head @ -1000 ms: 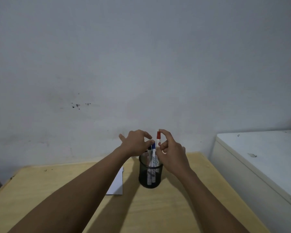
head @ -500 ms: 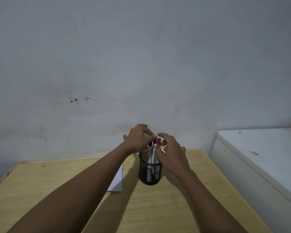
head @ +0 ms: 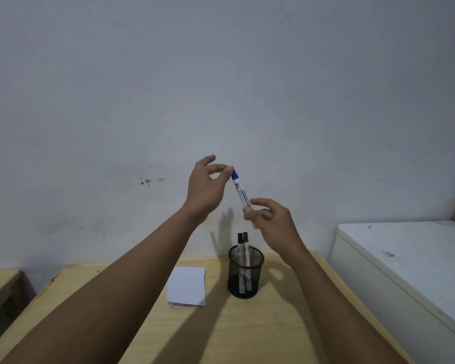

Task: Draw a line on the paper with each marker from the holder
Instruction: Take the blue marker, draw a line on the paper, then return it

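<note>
**Coach:** Half a second before, both your hands were bunched down at the rim of the holder [head: 245,271]; by this moment they had risen well above it, and the blue marker [head: 241,189] had come out with them.

**Operator:** So what did my grip look like?

**Coach:** Your left hand [head: 205,189] was pinched shut on the blue cap, thumb and forefinger together at the top end. Your right hand [head: 269,220] was closed on the lower end of the barrel, the remaining fingers fanned loose. Between the two grips the marker hung tilted, cap end leaning toward your left.

**Operator:** And the rest?

**Coach:** Directly below your right-hand grip stood the holder, the black marker [head: 240,239] and the red marker [head: 245,237] upright in it. The paper [head: 187,286] lay flat on the table [head: 247,332], below your left-hand grip and just beside the holder.

**Operator:** How should I have handled the uncapping?

**Coach:** Pull straight along the barrel rather than bending it (a sideways snap could flick the marker loose). Your right grip sat rather low, I'd judge; nearer the cap would have given you more control. Keep the cap in your left hand for recapping.
</note>
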The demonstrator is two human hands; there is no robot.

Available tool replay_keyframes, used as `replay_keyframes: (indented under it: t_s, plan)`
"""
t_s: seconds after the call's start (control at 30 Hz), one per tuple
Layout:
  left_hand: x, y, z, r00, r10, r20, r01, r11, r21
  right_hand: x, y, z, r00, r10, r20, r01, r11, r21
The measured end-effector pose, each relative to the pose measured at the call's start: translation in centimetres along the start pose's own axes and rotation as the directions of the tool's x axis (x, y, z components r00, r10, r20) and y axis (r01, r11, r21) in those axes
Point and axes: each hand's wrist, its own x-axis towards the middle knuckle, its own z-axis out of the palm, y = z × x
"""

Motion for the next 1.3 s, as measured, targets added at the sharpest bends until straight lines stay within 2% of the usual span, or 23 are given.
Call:
replay_keyframes:
  t_s: [0.1, 0.17, 0.23, 0.33, 0.43, 0.57, 0.7, 0.87, 0.97, 1.03, 1.13, 1.3]
  plan:
    - [-1.0, 1.6, -2.5, 1.0, -0.027, 0.002, 0.027, 0.996, -0.08, -1.0, -2.6, -0.2, 0.997, 0.065, -0.034, -0.052, 0.955, 0.293]
    - [-2.3, 2.3, -4.2, 0.998, -0.01, 0.056, 0.014, 0.997, -0.081, -1.5, -4.0, -0.4, 0.986, 0.164, -0.021, -0.125, 0.825, 0.551]
    - [-3.9, 2.8, -5.4, 0.991, 0.036, 0.13, -0.036, 0.999, -0.002, -2.0, -5.2, -0.2, 0.981, 0.194, 0.004, -0.146, 0.723, 0.675]
    - [-6.2, 3.2, -6.4, 0.971, 0.126, 0.203, -0.174, 0.956, 0.237, -3.4, -7.0, 0.9, 0.989, 0.143, 0.033, -0.139, 0.832, 0.538]
    - [-7.6, 2.8, -7.5, 0.947, 0.217, 0.236, -0.301, 0.856, 0.42, -4.8, -8.3, 1.7, 0.997, 0.074, 0.01, -0.072, 0.925, 0.374]
    - [-8.9, 3.0, -9.2, 0.911, 0.325, 0.256, -0.411, 0.645, 0.644, -6.0, -8.9, 2.5, 1.0, 0.013, -0.005, -0.011, 0.964, 0.266]
    - [-9.7, 3.2, -10.0, 0.846, 0.397, 0.357, -0.52, 0.462, 0.719, -6.5, -8.8, 3.7, 1.0, 0.005, -0.012, -0.002, 0.965, 0.262]
    - [-9.6, 2.1, -11.1, 0.86, 0.315, 0.402, -0.511, 0.538, 0.671, -6.4, -8.4, 4.8, 0.999, -0.032, 0.035, 0.023, 0.971, 0.238]
    - [-8.8, 0.1, -12.4, 0.893, 0.205, 0.401, -0.425, 0.674, 0.604, -6.0, -8.0, 5.5, 0.991, -0.102, 0.081, 0.084, 0.977, 0.198]
    - [-8.5, -2.0, -13.3, 0.911, 0.138, 0.388, -0.359, 0.73, 0.582, -5.4, -7.5, 5.8, 0.993, -0.097, 0.064, 0.082, 0.975, 0.207]
    - [-9.0, -5.5, -14.1, 0.928, 0.021, 0.373, -0.266, 0.739, 0.619, -4.7, -5.9, 6.9, 0.998, -0.052, 0.028, 0.045, 0.977, 0.211]
    - [-11.4, -11.1, -13.6, 0.907, -0.115, 0.406, -0.243, 0.645, 0.725, -4.2, -1.3, 10.2, 0.997, 0.025, 0.067, -0.037, 0.984, 0.175]
